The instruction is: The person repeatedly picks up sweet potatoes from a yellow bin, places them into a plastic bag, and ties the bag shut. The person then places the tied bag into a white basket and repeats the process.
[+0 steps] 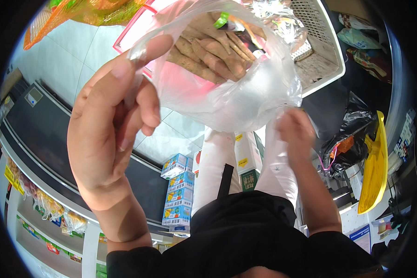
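My left hand [107,104] pinches the rim of a clear plastic bag [250,93] between thumb and forefinger, and its other fingers curl below. The bag's mouth spreads wide to the right of that hand. Several long brown root vegetables [212,57] show through the mouth; whether they lie inside the bag or in the pink-rimmed container [123,40] beyond it, I cannot tell. Close to the bag's lower right edge is my right hand [297,127], blurred by motion. Its fingertips are unclear, so its hold on the plastic is uncertain.
A white plastic basket [338,66] holding clear-wrapped items stands at upper right. An orange mesh bag [90,14] is at upper left. Stacked blue-and-white cartons [177,198] stand left of my legs, beside a dark counter [52,128]. A black plastic bag [351,128] and yellow scoop-like object [375,170] lie right.
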Demonstrator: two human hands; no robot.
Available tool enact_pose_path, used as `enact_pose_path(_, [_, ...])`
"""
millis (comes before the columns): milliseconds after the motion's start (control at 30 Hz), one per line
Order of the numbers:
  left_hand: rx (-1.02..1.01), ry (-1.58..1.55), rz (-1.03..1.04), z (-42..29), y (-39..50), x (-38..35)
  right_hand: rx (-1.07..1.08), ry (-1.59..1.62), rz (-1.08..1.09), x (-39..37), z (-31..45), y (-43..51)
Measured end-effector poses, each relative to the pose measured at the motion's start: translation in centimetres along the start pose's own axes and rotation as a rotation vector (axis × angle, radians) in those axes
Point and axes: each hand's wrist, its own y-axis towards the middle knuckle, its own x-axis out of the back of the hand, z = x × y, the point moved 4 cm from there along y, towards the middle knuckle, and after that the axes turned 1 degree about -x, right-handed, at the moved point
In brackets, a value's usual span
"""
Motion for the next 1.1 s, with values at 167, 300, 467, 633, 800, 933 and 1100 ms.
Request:
enact_pose_path(167, [-0.010, 0.028, -0.059, -1.2, 0.0, 0.2, -0.025, -0.649, -0.507, 25.7, -8.7, -5.8])
enact_pose_path(300, [-0.021, 0.052, -0.093, -1.8, 0.3, -1.1, -0.748, -1.480, -0.644, 37.5, -14.4, -11.8])
enact_pose_path(467, [-0.080, 0.026, -0.119, -1.6, 0.3, -1.2, -0.200, -0.404, -0.165, 14.1, -4.1, -2.7])
enact_pose_path(633, [-0.095, 0.019, -0.079, -2.3, -0.1, -1.8, -0.292, -0.116, -0.358, 0.0, -2.7, 7.0])
enact_pose_path(800, [-0.210, -0.152, -0.125, -3.0, -2.2, 0.3, -0.123, -0.983, 0.107, 2.6, 1.4, 8.6])
enact_pose_path(933, [-0.356, -0.283, -0.093, -2.3, -4.7, 2.4, 0.075, -1.022, 0.060, 5.1, 11.4, 6.2])
enact_pose_path(1100, [-0.528, -0.397, -0.048, -2.0, -6.3, 3.5, 0.086, 0.150, 0.307, 1.3, 18.4, 3.0])
